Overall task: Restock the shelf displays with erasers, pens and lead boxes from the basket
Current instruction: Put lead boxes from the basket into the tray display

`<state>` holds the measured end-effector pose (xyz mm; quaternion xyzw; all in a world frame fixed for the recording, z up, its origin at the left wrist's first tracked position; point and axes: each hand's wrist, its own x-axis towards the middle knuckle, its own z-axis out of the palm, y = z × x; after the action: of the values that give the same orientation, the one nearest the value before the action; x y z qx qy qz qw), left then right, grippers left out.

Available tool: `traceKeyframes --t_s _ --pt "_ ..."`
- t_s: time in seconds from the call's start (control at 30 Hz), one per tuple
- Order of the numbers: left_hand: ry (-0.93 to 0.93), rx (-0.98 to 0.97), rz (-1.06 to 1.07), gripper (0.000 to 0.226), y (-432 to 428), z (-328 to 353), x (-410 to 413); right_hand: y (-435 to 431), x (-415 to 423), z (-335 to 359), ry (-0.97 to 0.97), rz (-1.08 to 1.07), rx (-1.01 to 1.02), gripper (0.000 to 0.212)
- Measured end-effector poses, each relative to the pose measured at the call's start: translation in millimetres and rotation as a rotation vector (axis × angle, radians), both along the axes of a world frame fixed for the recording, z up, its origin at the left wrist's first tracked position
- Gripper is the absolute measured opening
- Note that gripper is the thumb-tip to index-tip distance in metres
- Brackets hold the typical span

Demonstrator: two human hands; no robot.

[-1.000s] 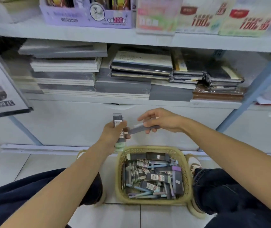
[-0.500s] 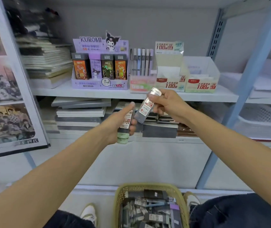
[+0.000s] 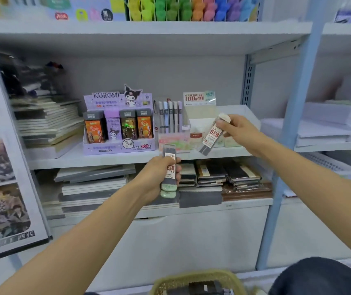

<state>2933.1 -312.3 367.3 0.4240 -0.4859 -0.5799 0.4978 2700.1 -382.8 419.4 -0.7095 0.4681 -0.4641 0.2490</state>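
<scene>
Left hand (image 3: 157,177) gripping green-capped boxes (image 3: 169,168) | right hand (image 3: 239,130) pinching white-capped box (image 3: 210,135) | basket (image 3: 171,281) holding dark boxes (image 3: 202,288)

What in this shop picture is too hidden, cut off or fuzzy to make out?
Head view, the only one:
- Basket: cut off by the bottom edge; contents mostly out of frame.
- Green-capped lead boxes: the left hand wraps them, so their count is unclear.
- White-capped lead box in the right hand: small print blurred.
- Coloured items, top shelf: cut off by the top edge.
</scene>
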Motion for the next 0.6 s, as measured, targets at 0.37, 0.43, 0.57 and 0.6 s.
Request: traceKeyframes --t_s 0.37,0.43,0.57,0.6 --pt "-0.188 -0.278 0.174 0.018 -64 11 -23 -43 -25 -4 0.152 -0.05 0.095 0.031" --pt "-0.224 -0.318 0.206 0.022 -78 11 -24 -46 -33 -2 0.152 -0.035 0.087 0.03" --pt "-0.262 -0.369 0.243 0.02 -99 12 -28 -49 -46 11 0.104 -0.018 -0.011 0.029" --pt "-0.253 -0.364 0.241 0.021 -102 13 -28 -51 -45 17 0.096 0.002 -0.053 0.029"
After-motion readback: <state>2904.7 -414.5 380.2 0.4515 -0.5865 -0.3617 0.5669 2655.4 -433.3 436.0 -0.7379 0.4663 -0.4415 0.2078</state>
